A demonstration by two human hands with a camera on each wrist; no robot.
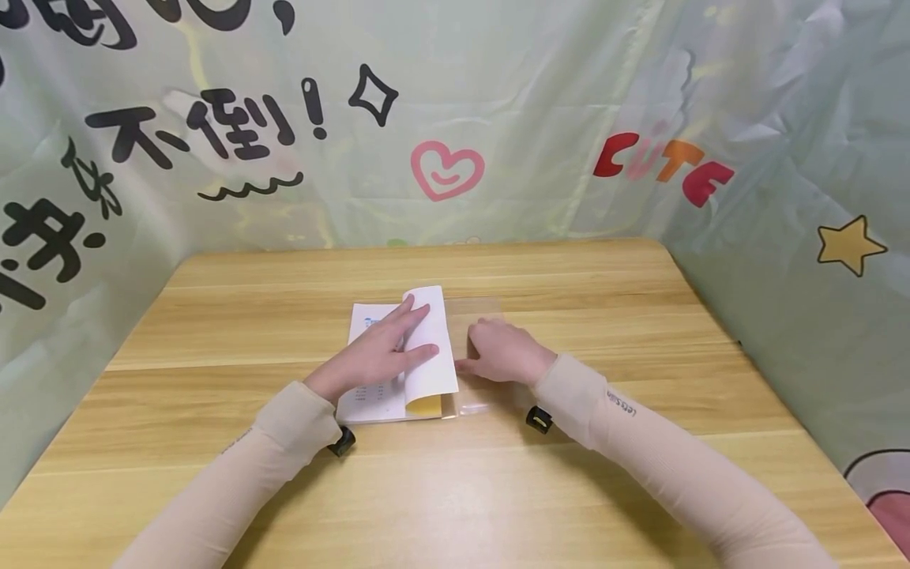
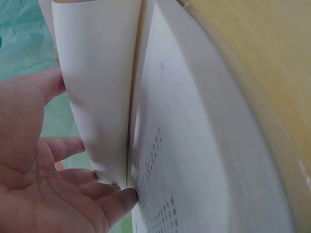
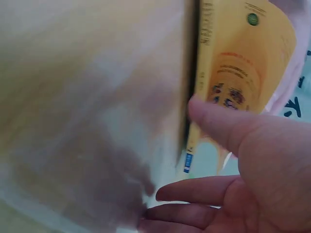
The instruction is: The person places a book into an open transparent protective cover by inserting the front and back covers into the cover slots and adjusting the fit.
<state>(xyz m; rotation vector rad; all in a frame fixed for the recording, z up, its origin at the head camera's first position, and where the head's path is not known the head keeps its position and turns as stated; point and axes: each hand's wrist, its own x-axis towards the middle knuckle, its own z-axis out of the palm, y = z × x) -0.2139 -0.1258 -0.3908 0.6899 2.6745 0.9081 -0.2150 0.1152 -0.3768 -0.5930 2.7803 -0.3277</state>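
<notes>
A book (image 1: 371, 405) lies open near the table's middle, a printed page showing on its left. Its front cover (image 1: 430, 371), white inside and yellow outside, stands partly folded back. Across this cover rests my left hand (image 1: 373, 354), fingers spread and fairly straight. To the right of the book a clear plastic book cover (image 1: 475, 307) lies flat. My right hand (image 1: 506, 352) is over the plastic, its thumb reaching to the book's edge. In the right wrist view that thumb touches the yellow spine (image 3: 199, 87), and the fingers stretch over the plastic.
Wood-grain table (image 1: 455, 490) surrounds the book on every side. A printed cloth backdrop (image 1: 540, 103) hangs behind and beside the table. A small black wrist device (image 1: 539, 420) sits under the right sleeve, and another (image 1: 343, 441) under the left.
</notes>
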